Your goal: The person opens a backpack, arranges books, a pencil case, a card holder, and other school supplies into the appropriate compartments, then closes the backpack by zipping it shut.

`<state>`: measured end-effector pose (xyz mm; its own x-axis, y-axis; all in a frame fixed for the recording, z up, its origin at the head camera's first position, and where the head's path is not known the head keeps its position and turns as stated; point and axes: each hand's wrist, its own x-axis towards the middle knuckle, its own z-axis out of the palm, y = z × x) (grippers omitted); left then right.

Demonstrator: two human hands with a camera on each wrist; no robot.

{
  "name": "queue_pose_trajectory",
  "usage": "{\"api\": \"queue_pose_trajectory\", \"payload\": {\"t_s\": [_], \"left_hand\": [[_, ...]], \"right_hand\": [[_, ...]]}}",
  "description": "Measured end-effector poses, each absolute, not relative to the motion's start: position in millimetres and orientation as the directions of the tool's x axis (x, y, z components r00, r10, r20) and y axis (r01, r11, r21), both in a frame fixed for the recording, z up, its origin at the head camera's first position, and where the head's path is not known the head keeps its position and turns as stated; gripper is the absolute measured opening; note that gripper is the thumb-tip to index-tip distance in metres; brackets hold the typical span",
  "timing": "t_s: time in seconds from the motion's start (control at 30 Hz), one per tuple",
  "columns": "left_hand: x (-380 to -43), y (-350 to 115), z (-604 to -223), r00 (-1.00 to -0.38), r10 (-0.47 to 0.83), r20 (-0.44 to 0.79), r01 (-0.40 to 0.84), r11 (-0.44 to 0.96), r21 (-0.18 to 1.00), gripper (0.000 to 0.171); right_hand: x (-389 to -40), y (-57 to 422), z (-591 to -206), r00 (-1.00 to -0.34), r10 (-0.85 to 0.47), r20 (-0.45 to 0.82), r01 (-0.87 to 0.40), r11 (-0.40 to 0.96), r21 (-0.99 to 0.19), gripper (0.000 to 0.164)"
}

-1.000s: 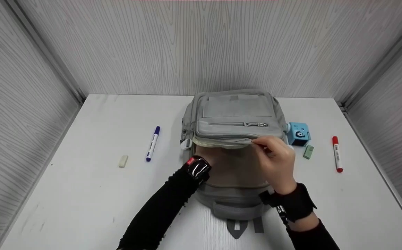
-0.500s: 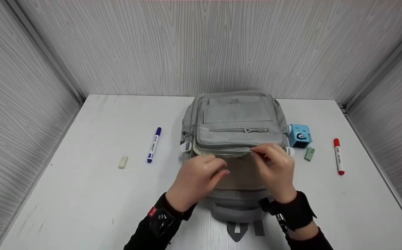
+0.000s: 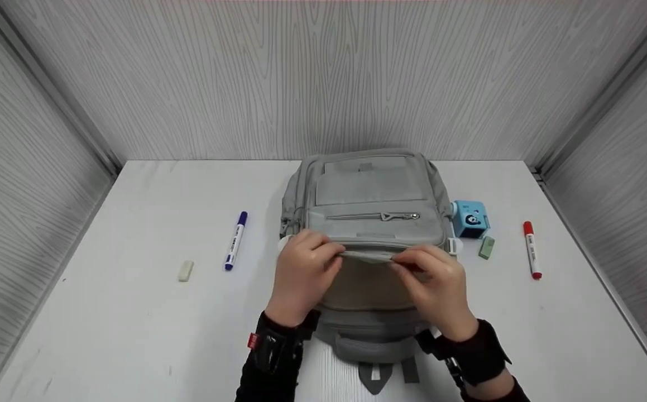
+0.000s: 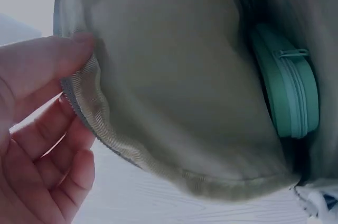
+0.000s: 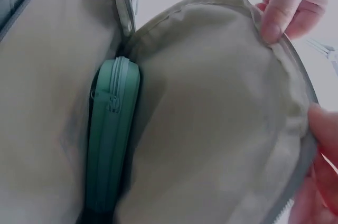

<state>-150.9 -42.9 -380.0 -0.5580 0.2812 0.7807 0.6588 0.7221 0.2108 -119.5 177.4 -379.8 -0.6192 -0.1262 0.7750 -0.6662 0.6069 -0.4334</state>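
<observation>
A grey backpack lies on the white table with its main compartment unzipped. My left hand pinches the zippered edge of the raised front flap between thumb and fingers. A short way to the right, my right hand pinches the same edge, as the right wrist view also shows. Inside the bag, a green zippered case stands on edge between the beige lining of the flap and the opposite wall. Its lower part is hidden down in the bag.
Left of the bag lie a blue-capped marker and a whitish eraser. On its right are a light blue panda-printed box, a green eraser and a red-capped marker. Wood-grain walls enclose the table.
My left hand has come out of the bag's opening and taken hold of the flap edge beside my right hand. The right hand keeps its pinch on the edge. The head view has shifted slightly.
</observation>
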Motion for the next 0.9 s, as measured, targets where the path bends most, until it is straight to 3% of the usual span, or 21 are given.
{"api": "queue_pose_trajectory", "payload": {"t_s": [0.13,0.23,0.37,0.5,0.7,0.9], "left_hand": [[-152,-40,-385,-0.533,0.229,0.815,0.671,0.700,0.243,0.011],[-152,-39,-388,-0.503,0.212,0.838,0.689,0.684,0.241,0.012],[-155,-37,-389,-0.484,0.198,0.852,0.706,0.664,0.246,0.014],[-153,-40,-387,-0.495,0.190,0.848,0.709,0.653,0.267,0.015],[-151,-41,-385,-0.497,0.186,0.848,0.713,0.645,0.276,0.014],[-152,-39,-388,-0.493,0.187,0.850,0.713,0.647,0.271,0.014]], "right_hand": [[-122,197,-376,-0.672,-0.119,0.731,-0.618,0.634,-0.465,0.008],[-128,220,-376,-0.703,-0.012,0.711,-0.525,0.684,-0.507,0.008],[-149,255,-388,-0.755,0.184,0.629,-0.313,0.742,-0.593,0.012],[-181,287,-408,-0.862,0.299,0.409,-0.055,0.747,-0.663,0.028],[-221,322,-438,-0.967,0.241,0.084,0.153,0.812,-0.564,0.056],[-237,336,-457,-0.974,0.225,0.001,0.199,0.863,-0.464,0.053]]}}
